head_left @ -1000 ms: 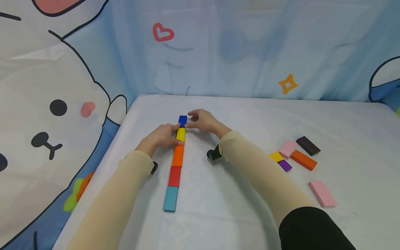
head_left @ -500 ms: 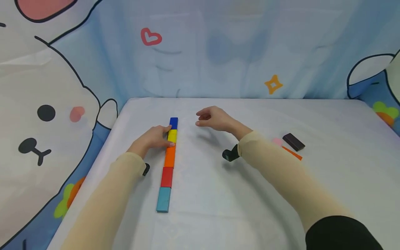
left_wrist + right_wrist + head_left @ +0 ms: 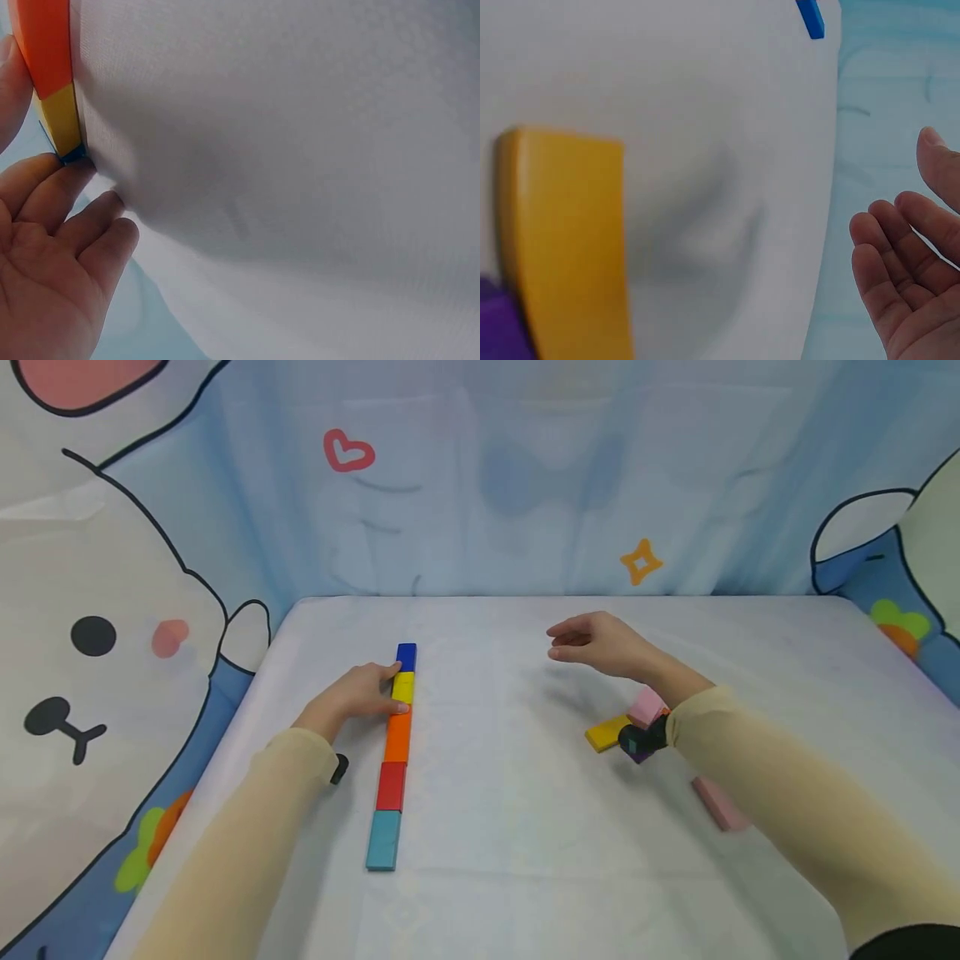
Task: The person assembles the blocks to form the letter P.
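A straight row of flat blocks runs away from me in the head view: teal (image 3: 383, 841), red (image 3: 392, 786), orange (image 3: 398, 737), yellow (image 3: 403, 687) and blue (image 3: 407, 657) at the far end. My left hand (image 3: 352, 700) rests against its left side. The thumb lies by the orange-yellow joint, and a fingertip touches near the blue block. To the right, my right hand (image 3: 603, 646) hovers over the table with fingers loosely bent and holds nothing. Closest to its wrist lie a loose yellow block (image 3: 608, 732) and a pink block (image 3: 646, 707).
A purple block (image 3: 502, 324) lies beside the loose yellow one, mostly hidden by the right wrist camera in the head view. Another pink block (image 3: 717, 804) lies under the right forearm. The white table (image 3: 495, 827) ends at a printed curtain (image 3: 465, 510).
My right hand has drawn away from the blue block and moved right, over toward the loose blocks. The left hand keeps its place at the row. The head view has swung slightly right.
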A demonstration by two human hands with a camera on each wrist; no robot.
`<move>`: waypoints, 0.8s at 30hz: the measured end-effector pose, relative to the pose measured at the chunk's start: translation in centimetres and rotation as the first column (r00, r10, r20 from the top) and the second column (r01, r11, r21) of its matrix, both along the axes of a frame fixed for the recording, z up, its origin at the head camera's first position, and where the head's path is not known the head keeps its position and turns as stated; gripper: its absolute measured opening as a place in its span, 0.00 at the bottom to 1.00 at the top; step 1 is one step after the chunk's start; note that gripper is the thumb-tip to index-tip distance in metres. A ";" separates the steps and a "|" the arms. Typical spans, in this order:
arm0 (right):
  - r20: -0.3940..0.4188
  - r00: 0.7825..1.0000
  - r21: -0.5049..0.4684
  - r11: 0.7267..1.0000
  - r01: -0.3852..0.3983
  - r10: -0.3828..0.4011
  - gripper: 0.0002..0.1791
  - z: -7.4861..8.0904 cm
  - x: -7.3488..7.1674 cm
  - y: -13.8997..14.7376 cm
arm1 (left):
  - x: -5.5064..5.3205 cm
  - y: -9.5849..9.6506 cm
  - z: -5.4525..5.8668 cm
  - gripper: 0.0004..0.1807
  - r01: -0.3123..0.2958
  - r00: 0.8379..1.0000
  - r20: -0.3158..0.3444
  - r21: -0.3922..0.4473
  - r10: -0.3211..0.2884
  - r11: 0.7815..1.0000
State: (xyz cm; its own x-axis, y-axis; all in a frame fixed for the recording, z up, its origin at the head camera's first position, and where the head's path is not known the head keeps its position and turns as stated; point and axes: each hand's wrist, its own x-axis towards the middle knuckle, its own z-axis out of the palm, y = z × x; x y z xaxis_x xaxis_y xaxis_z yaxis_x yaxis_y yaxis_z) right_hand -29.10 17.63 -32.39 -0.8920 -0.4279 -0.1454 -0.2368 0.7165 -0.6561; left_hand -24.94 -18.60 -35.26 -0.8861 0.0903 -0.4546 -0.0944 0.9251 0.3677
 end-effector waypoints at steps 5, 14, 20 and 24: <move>-0.017 1.000 0.050 0.999 0.004 -0.003 0.27 -0.1 0.7 2.2 | 0.1 -0.1 0.0 0.46 0.000 1.000 -0.005 -0.009 0.000 1.000; -0.023 0.999 0.104 0.994 0.027 -0.024 0.28 -1.3 2.4 6.0 | 0.2 -0.1 -0.1 0.46 0.011 1.000 -0.017 0.001 -0.011 1.000; -0.037 0.998 0.134 0.990 0.046 -0.042 0.27 -2.4 3.1 8.1 | 0.1 -0.1 -0.2 0.46 0.006 1.000 -0.013 0.000 -0.006 1.000; -0.057 0.998 0.156 0.987 0.046 -0.038 0.25 -3.1 3.4 9.5 | 0.0 -0.1 -0.3 0.45 0.000 1.000 -0.009 0.014 0.000 1.000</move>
